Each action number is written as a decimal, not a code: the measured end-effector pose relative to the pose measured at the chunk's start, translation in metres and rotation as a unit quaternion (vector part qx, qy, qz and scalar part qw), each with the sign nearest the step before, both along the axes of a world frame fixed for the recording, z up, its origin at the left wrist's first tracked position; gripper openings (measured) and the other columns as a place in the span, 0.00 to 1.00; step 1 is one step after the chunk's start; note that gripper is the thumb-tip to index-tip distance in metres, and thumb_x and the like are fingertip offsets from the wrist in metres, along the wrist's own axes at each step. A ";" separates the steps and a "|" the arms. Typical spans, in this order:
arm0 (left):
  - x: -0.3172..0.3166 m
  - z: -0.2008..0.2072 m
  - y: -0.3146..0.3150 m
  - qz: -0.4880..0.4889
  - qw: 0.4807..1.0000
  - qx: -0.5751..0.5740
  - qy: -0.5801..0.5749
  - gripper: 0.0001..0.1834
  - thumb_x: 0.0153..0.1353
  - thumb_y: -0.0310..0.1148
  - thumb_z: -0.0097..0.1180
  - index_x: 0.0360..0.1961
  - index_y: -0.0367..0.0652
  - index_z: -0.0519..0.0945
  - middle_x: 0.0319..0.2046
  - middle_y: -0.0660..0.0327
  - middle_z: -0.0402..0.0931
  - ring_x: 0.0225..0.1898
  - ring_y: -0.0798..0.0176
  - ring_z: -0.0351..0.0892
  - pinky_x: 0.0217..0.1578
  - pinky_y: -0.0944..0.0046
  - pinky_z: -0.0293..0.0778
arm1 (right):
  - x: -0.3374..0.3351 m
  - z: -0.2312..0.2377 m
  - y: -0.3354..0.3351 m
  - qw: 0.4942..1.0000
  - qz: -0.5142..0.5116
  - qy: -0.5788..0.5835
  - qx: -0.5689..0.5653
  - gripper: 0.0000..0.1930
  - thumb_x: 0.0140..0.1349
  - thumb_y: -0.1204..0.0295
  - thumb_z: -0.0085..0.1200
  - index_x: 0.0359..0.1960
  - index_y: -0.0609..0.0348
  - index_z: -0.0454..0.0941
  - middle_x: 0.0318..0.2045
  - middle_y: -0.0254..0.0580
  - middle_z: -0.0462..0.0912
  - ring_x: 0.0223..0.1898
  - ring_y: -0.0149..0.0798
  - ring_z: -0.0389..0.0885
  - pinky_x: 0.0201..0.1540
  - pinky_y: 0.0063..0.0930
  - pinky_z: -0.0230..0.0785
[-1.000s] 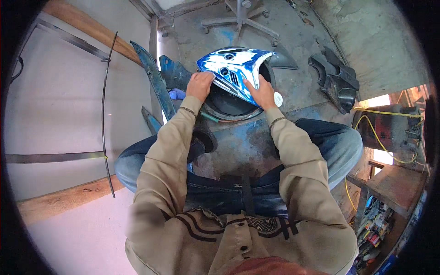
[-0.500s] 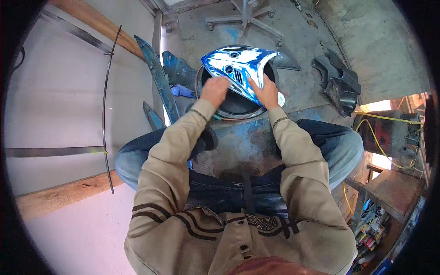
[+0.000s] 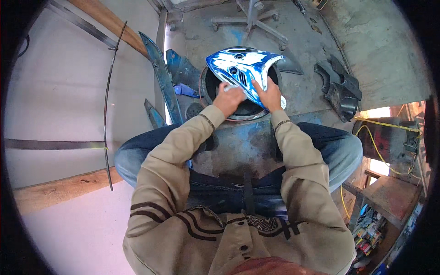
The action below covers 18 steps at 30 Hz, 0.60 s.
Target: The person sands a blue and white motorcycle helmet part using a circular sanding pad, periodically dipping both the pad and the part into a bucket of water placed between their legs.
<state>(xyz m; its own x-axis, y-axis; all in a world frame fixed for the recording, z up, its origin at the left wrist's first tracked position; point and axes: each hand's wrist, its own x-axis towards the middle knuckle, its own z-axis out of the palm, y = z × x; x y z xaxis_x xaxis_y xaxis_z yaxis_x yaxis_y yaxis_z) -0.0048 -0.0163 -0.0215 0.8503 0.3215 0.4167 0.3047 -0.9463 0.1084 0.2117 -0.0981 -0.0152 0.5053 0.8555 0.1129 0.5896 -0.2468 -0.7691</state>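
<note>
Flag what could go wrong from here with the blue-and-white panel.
Slip: the right hand grips the blue-and-white panel near its lower right edge, so a loosened grip might let it slide on the round dark tub beneath.
Scrape: the left hand is close to the panel's lower-left edge and could catch on it.
Knock: the long blue piece further left might get bumped if that hand swings wide.

1 fisheye view, head-worn, facing down, shirt (image 3: 229, 240) near, floor (image 3: 300, 91) farther
</note>
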 end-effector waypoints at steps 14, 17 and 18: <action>-0.008 -0.013 0.019 -0.082 0.996 0.010 -0.038 0.21 0.60 0.20 0.59 0.56 0.41 0.82 0.57 0.54 0.83 0.62 0.55 0.82 0.69 0.40 0.70 | 0.004 -0.002 0.000 1.000 -0.006 0.000 0.004 0.37 0.63 0.37 0.62 0.49 0.67 0.81 0.41 0.71 0.86 0.47 0.71 0.84 0.51 0.59 0.74; -0.033 -0.012 0.065 0.000 1.000 -0.016 -0.018 0.20 0.64 0.21 0.57 0.57 0.44 0.81 0.57 0.54 0.83 0.62 0.55 0.82 0.69 0.43 0.70 | -0.004 0.011 0.000 1.000 0.012 0.020 0.004 0.37 0.63 0.37 0.62 0.49 0.67 0.81 0.41 0.72 0.86 0.47 0.72 0.84 0.51 0.60 0.74; -0.034 -0.008 0.079 0.050 0.997 -0.061 0.008 0.21 0.65 0.21 0.57 0.59 0.45 0.80 0.57 0.50 0.82 0.60 0.49 0.82 0.67 0.44 0.73 | -0.002 0.008 0.000 1.000 0.008 0.020 0.004 0.37 0.63 0.37 0.62 0.49 0.67 0.81 0.41 0.72 0.86 0.47 0.72 0.84 0.51 0.60 0.74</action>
